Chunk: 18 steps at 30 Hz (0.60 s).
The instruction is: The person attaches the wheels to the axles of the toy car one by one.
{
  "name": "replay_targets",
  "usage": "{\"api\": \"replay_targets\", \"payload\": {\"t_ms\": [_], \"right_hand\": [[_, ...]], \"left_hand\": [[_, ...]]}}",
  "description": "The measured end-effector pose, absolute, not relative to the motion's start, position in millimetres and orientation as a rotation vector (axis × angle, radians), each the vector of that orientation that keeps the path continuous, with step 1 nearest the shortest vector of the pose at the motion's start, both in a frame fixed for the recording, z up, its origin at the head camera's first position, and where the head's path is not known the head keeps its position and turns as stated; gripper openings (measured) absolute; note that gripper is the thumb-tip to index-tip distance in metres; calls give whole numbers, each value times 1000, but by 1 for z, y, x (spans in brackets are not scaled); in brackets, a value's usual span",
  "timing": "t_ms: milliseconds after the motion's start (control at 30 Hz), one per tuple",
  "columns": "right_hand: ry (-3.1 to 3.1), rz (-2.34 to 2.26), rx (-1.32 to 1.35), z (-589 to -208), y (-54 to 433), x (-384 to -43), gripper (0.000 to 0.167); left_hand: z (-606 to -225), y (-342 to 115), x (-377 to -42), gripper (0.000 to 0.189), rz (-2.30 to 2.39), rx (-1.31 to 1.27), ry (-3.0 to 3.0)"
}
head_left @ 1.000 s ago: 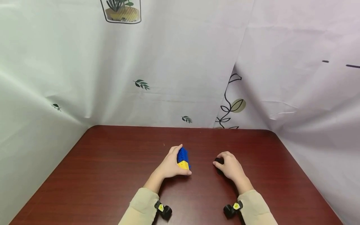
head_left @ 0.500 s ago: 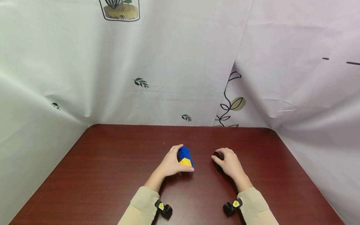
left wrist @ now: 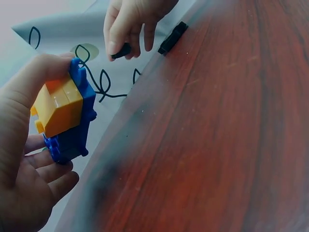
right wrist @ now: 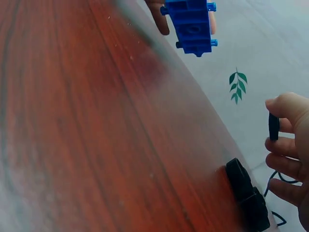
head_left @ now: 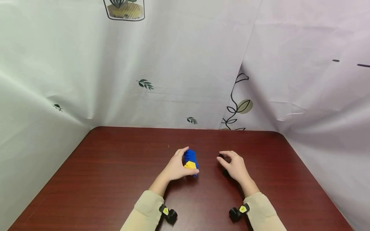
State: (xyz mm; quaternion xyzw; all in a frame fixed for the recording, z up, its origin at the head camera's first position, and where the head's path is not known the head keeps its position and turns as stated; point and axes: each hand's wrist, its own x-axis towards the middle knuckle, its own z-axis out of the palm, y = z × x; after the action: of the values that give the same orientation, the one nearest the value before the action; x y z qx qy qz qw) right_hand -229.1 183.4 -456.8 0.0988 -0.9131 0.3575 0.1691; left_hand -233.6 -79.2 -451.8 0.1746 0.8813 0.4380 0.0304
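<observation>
My left hand (head_left: 174,168) grips a toy car body of building blocks (head_left: 190,156), with thumb and fingers at its two ends. In the left wrist view its yellow block (left wrist: 60,104) sits on a blue base (left wrist: 87,96). The right wrist view shows the base's hollow underside (right wrist: 190,24) with short pegs along its sides. My right hand (head_left: 237,168) pinches a small black toy wheel (right wrist: 273,126) between thumb and fingers, raised above the table and apart from the car body. More black wheels (right wrist: 246,193) lie on the table below that hand.
The dark red wooden table (head_left: 130,160) ends at a white printed cloth (head_left: 173,64) hung behind it and at both sides. A black camera (head_left: 171,217) is strapped at the left wrist, another camera (head_left: 235,214) at the right.
My left hand has raised the car body slightly and tilted it. My right hand has lifted a black wheel up and away from the others on the table.
</observation>
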Motion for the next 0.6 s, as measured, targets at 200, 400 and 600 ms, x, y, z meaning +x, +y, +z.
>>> {"api": "replay_targets", "payload": {"t_ms": [200,400,600], "right_hand": [[-2590,1137,237,-451,181,-225,31],[-2553,1269,232,-449,179,-224,31],[-2527,1352,220,-447,175,-224,30]], "left_hand": [[-452,-78,-233,99,1390,531,2691],[-452,-78,-233,98,1416,554,2680],[-452,-77,-232,99,1480,559,2656]]}}
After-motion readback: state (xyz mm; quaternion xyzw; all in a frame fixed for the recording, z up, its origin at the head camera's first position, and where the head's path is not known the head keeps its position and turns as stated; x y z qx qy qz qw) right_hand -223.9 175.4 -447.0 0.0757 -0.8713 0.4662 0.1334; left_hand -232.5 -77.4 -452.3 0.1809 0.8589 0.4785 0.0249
